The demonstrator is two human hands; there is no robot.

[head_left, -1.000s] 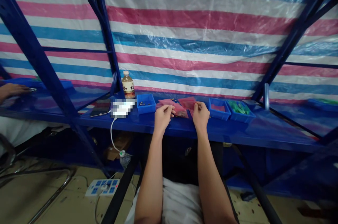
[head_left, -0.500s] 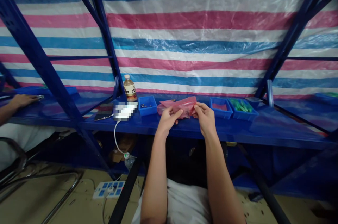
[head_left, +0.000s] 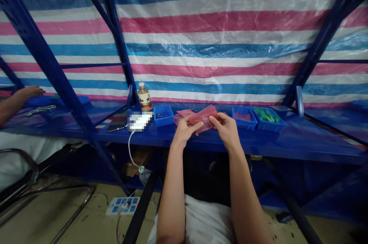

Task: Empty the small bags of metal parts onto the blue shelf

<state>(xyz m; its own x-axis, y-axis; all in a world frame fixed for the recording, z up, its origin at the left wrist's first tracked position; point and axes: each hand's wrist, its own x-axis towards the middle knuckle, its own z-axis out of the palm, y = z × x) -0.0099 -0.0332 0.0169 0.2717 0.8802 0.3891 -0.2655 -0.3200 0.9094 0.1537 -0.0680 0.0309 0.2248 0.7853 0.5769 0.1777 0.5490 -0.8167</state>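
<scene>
Both my hands hold a small pink plastic bag (head_left: pixel 204 116) just above the blue shelf (head_left: pixel 258 142). My left hand (head_left: pixel 185 132) pinches its left end, fingers closed. At the bag's right end my right hand (head_left: pixel 226 129) grips with thumb and fingers. More pink bags (head_left: pixel 182 114) lie on the shelf right behind. A blue tray (head_left: pixel 163 115) with small metal parts stands to the left of my hands.
Two blue trays sit to the right, one with pink pieces (head_left: pixel 242 116), one with green pieces (head_left: pixel 268 117). A drink bottle (head_left: pixel 144 98), a phone (head_left: pixel 116 123) and a white charger (head_left: pixel 139 121) lie left. Another person's hand (head_left: pixel 27 93) works at far left. A power strip (head_left: pixel 123 205) lies on the floor.
My hands picked one pink bag up off the pile and drew it slightly toward me; the far-left person's hand has lifted and moved.
</scene>
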